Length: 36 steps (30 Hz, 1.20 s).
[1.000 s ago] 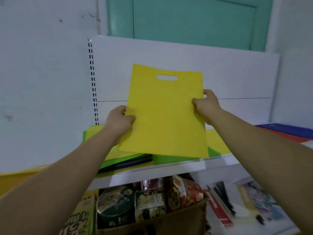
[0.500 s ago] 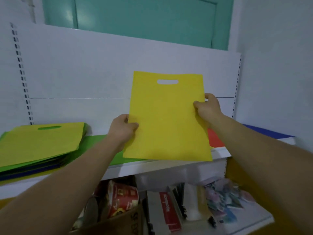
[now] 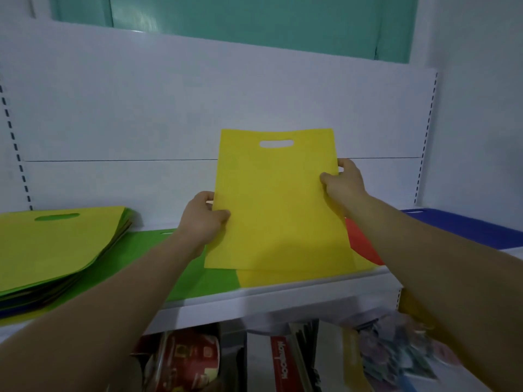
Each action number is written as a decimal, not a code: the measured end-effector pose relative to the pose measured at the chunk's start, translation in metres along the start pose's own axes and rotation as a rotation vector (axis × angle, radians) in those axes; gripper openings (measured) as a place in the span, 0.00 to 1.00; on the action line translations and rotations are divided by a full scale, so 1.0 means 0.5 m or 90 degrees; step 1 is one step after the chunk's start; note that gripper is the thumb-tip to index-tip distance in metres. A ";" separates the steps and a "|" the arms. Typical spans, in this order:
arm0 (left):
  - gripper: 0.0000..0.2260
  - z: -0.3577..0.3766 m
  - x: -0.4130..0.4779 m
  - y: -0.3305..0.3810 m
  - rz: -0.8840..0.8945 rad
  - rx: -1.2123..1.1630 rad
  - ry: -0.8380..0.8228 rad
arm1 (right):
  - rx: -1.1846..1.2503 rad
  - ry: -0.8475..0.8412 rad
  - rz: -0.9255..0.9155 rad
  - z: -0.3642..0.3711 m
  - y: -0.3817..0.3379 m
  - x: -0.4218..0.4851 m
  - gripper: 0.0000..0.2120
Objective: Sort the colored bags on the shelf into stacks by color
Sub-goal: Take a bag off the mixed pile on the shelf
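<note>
I hold a flat yellow bag (image 3: 276, 199) upright above the white shelf (image 3: 271, 292), handle hole at the top. My left hand (image 3: 202, 219) pinches its left edge and my right hand (image 3: 343, 183) pinches its right edge. Below it another yellow bag (image 3: 297, 274) lies flat on the shelf. A green bag (image 3: 198, 275) lies to the left of that, a red bag (image 3: 363, 244) to the right, and a blue bag (image 3: 458, 224) at the far right. A mixed pile of bags (image 3: 53, 250) with a yellow-green one on top sits at the left.
The white back panel (image 3: 169, 123) with slotted uprights rises behind the shelf. Under the shelf stand a box with red packets (image 3: 186, 360), books (image 3: 283, 363) and loose printed items (image 3: 396, 355). A teal door (image 3: 240, 21) is above.
The view and both hands with the yellow bag have shifted right along the shelf, away from the mixed pile. The bag now hangs lower, over a yellow bag lying on the shelf.
</note>
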<state>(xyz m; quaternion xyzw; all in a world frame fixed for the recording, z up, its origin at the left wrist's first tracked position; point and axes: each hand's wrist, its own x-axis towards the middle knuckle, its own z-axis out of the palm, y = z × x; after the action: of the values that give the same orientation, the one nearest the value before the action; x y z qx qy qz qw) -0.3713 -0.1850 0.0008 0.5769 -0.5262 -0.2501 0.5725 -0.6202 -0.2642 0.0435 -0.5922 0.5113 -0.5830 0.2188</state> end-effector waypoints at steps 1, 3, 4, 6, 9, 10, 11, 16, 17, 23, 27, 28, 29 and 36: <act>0.11 0.006 0.005 -0.002 0.001 0.009 0.002 | -0.002 -0.007 -0.001 0.004 0.007 0.011 0.20; 0.13 0.018 0.010 -0.005 -0.003 0.028 0.012 | -0.008 -0.024 -0.004 0.011 0.021 0.034 0.20; 0.14 0.024 0.013 -0.006 -0.008 0.039 0.019 | -0.010 -0.036 -0.004 0.013 0.029 0.045 0.20; 0.16 0.039 0.014 -0.010 -0.022 0.061 0.034 | -0.014 -0.067 0.003 0.018 0.047 0.067 0.20; 0.18 0.063 0.010 -0.014 -0.059 0.107 0.060 | -0.032 -0.131 0.016 0.028 0.080 0.096 0.20; 0.20 0.072 0.007 -0.017 -0.074 0.126 0.065 | -0.044 -0.155 0.018 0.032 0.092 0.104 0.20; 0.22 0.080 0.005 -0.020 -0.087 0.151 0.068 | -0.054 -0.178 0.023 0.035 0.104 0.111 0.19; 0.29 0.117 -0.012 -0.024 -0.100 0.364 0.032 | -0.123 -0.260 0.050 0.050 0.164 0.134 0.12; 0.28 0.123 -0.013 -0.025 -0.095 0.419 0.016 | -0.149 -0.274 0.054 0.052 0.173 0.136 0.15; 0.21 0.133 -0.016 -0.045 -0.102 0.630 -0.047 | -0.365 -0.386 -0.001 0.057 0.201 0.120 0.23; 0.18 0.120 -0.021 -0.053 -0.115 0.675 -0.082 | -0.541 -0.452 -0.117 0.054 0.212 0.103 0.16; 0.17 0.117 -0.024 -0.053 -0.111 0.675 -0.088 | -0.567 -0.461 -0.131 0.053 0.215 0.100 0.15; 0.17 0.113 -0.028 -0.052 -0.105 0.676 -0.093 | -0.589 -0.464 -0.145 0.052 0.218 0.097 0.16; 0.33 0.099 -0.098 -0.028 -0.052 0.588 -0.280 | -0.571 -0.529 -0.172 0.038 0.215 0.076 0.28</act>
<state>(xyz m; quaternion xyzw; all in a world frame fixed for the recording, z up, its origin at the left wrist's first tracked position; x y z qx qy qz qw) -0.4266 -0.1637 -0.0382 0.7235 -0.6669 -0.1288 0.1235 -0.6483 -0.3443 -0.0353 -0.8631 0.4991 -0.0555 0.0539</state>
